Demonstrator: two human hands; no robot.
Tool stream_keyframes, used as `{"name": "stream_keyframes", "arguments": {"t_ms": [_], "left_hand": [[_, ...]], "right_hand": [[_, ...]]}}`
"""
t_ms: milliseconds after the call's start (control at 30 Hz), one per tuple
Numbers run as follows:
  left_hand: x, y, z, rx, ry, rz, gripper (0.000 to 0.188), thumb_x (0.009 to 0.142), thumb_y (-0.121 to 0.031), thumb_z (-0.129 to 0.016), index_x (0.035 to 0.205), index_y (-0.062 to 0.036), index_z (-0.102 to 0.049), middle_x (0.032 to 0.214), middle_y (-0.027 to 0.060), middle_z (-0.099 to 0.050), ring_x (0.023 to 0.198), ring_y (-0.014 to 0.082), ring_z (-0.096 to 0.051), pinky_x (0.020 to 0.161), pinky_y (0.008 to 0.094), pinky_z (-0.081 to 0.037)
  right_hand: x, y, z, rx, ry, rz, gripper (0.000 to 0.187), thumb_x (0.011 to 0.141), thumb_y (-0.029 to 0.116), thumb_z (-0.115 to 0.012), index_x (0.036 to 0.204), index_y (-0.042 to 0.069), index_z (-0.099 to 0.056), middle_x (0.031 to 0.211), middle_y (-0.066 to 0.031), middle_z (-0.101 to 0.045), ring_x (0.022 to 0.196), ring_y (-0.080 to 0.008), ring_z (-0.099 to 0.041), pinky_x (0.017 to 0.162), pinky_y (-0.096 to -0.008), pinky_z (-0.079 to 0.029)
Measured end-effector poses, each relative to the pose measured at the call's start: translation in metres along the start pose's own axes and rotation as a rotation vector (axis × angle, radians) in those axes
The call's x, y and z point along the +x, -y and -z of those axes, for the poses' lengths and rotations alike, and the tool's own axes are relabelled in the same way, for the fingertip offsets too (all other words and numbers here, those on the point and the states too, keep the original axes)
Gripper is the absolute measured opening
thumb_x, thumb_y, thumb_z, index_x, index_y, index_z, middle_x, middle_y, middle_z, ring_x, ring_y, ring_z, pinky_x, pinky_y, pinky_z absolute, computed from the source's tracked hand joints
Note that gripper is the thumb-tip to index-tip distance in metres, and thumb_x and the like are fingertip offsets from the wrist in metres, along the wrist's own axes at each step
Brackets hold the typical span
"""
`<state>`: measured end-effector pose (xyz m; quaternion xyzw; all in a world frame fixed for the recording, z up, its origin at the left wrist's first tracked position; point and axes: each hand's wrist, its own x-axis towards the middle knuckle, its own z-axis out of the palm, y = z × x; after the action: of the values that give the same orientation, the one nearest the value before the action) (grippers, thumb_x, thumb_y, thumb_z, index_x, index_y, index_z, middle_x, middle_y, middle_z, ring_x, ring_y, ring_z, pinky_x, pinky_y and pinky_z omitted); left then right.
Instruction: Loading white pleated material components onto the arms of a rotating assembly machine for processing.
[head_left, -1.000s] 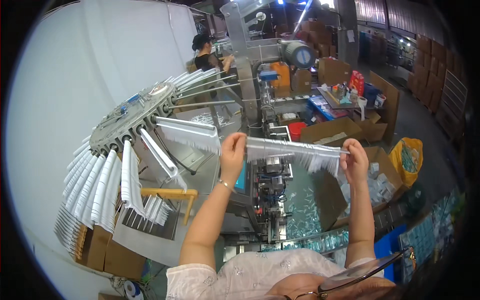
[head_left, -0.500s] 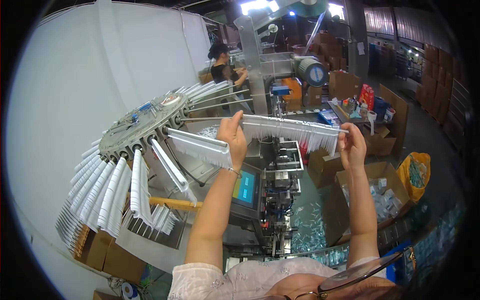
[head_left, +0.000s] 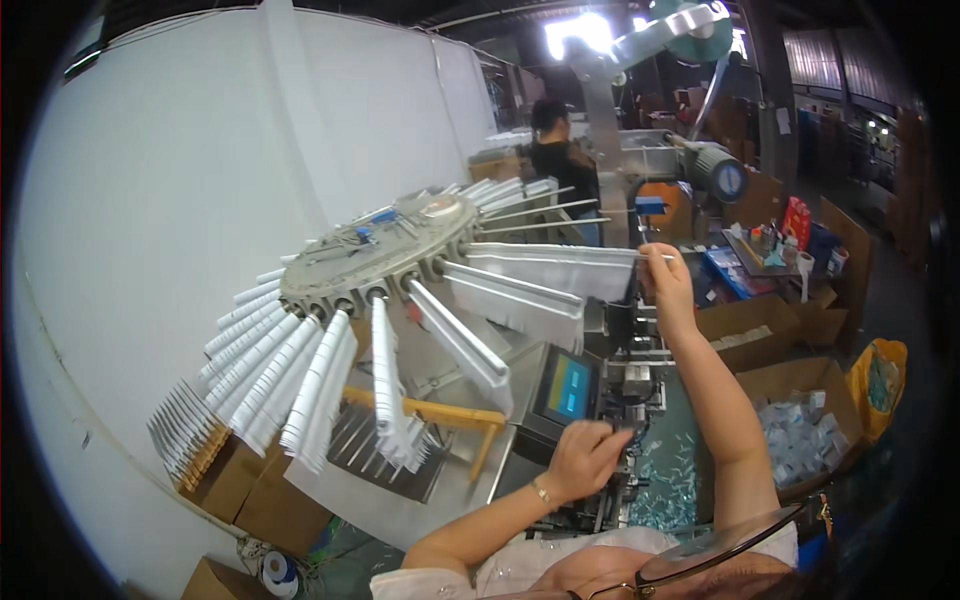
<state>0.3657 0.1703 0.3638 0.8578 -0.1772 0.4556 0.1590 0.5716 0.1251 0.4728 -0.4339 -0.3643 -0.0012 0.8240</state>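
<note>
A round metal wheel (head_left: 385,240) carries rods around its rim, many hung with rows of thin white strips. One such rod with white strips (head_left: 550,262) reaches from the wheel's right side to my right hand (head_left: 668,285), whose fingers are closed on its outer end. My left hand (head_left: 585,462) is low, just below the control screen (head_left: 568,388). Its fingers look bent and smeared by motion, so whether they hold anything does not show. Other loaded rods (head_left: 465,335) slant down between the wheel and the screen.
Bare rods with orange ends (head_left: 190,440) stand at the lower left beside cardboard boxes (head_left: 275,495). To the right are an open box of white packets (head_left: 800,430) and a yellow bag (head_left: 880,385). A co-worker (head_left: 562,150) stands beyond the wheel.
The strip-laden rod held between both hands is now at the wheel, its outer end in my right hand. My left hand has let go and dropped below the screen. The view has shifted left.
</note>
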Motion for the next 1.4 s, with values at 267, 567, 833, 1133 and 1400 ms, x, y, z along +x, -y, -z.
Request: {"name": "stream_keyframes", "arguments": {"t_ms": [267,567,833,1133,1400], "left_hand": [[-0.088,-0.007,0.084,0.037,0.104,0.212,0.024,0.065,-0.003,-0.058,0.088,-0.0066,-0.060,0.075,0.0056,-0.051,0.066,0.0229,-0.051,0.056,0.0327,-0.041],[-0.158,0.001,0.121,0.021,0.097,0.556,0.009,0.069,-0.006,-0.056,0.078,-0.0056,-0.060,0.065,0.0095,-0.053,0.059,0.0271,-0.052,0.054,0.0348,-0.043],[-0.190,0.002,0.119,0.107,0.143,0.590,0.007,0.069,-0.007,-0.056,0.075,-0.0072,-0.060,0.065,0.0086,-0.053,0.060,0.0275,-0.052,0.054,0.0353,-0.042],[-0.182,0.000,0.121,0.112,0.099,0.645,0.004,0.070,-0.010,-0.056,0.072,-0.0076,-0.059,0.065,0.0076,-0.053,0.060,0.0267,-0.052,0.054,0.0348,-0.042],[-0.183,0.000,0.123,0.098,0.129,0.694,0.005,0.070,-0.009,-0.056,0.072,-0.0067,-0.060,0.066,0.0082,-0.054,0.061,0.0270,-0.053,0.054,0.0347,-0.043]], "right_hand": [[0.004,-0.006,-0.008,0.336,-0.039,-0.072,0.027,0.089,0.032,-0.041,0.080,0.008,-0.052,0.058,0.0030,-0.041,0.048,-0.0047,-0.034,0.043,-0.0173,-0.026],[0.010,-0.023,-0.009,0.070,-0.044,0.080,0.038,0.089,0.036,-0.037,0.064,0.010,-0.046,0.053,0.0041,-0.035,0.044,-0.0043,-0.029,0.041,-0.0183,-0.022],[0.008,-0.021,-0.008,0.118,-0.028,0.088,0.036,0.089,0.035,-0.040,0.065,0.008,-0.048,0.054,0.0027,-0.039,0.044,-0.0050,-0.033,0.041,-0.0186,-0.025],[0.005,-0.009,-0.015,0.127,-0.082,0.049,0.035,0.089,0.030,-0.039,0.067,0.006,-0.050,0.054,0.0005,-0.043,0.044,-0.0075,-0.038,0.042,-0.0194,-0.030],[0.006,-0.014,-0.010,0.140,-0.061,0.019,0.035,0.089,0.032,-0.039,0.067,0.007,-0.050,0.054,0.0016,-0.042,0.044,-0.0064,-0.036,0.041,-0.0183,-0.029]]}}
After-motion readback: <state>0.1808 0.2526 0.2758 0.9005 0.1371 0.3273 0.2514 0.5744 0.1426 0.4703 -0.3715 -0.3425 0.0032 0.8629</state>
